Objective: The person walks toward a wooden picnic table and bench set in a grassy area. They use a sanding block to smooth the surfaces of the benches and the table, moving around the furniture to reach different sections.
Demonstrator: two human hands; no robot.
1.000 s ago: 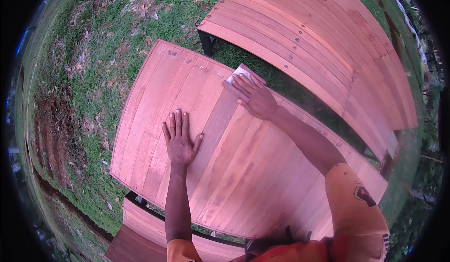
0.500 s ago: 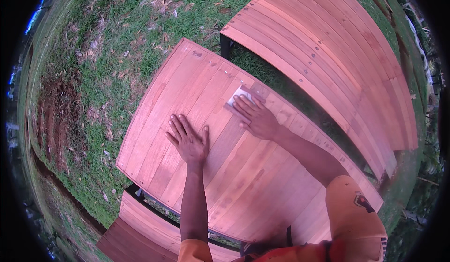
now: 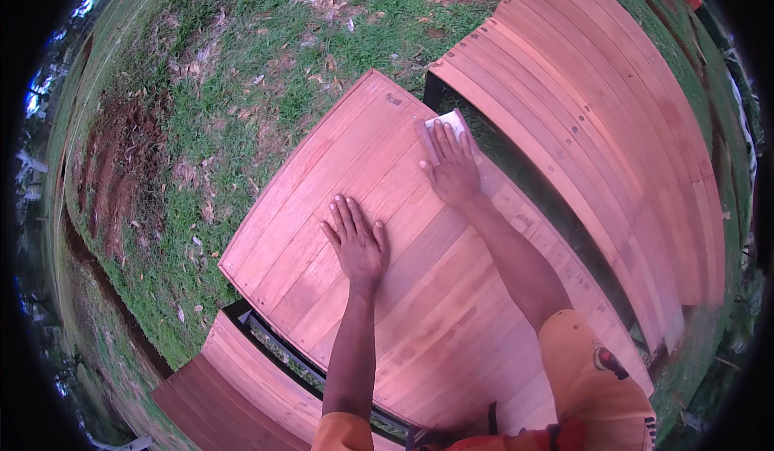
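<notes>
Now right hand [image 3: 453,169] presses flat, fingers together, on pale sanding sheet [image 3: 443,133] at table's [image 3: 419,322] one-o'clock edge. Left hand [image 3: 357,241] lies flat at centre, fingers apart. Risk: sheet slides off edge, hand slips into gap beside bench [image 3: 613,128].

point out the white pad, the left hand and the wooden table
white pad [image 3: 448,125], head view, bare corner past the fingertips
left hand [image 3: 357,242], head view, back of the hand
wooden table [image 3: 451,346], head view, bare planks between the forearms
</notes>
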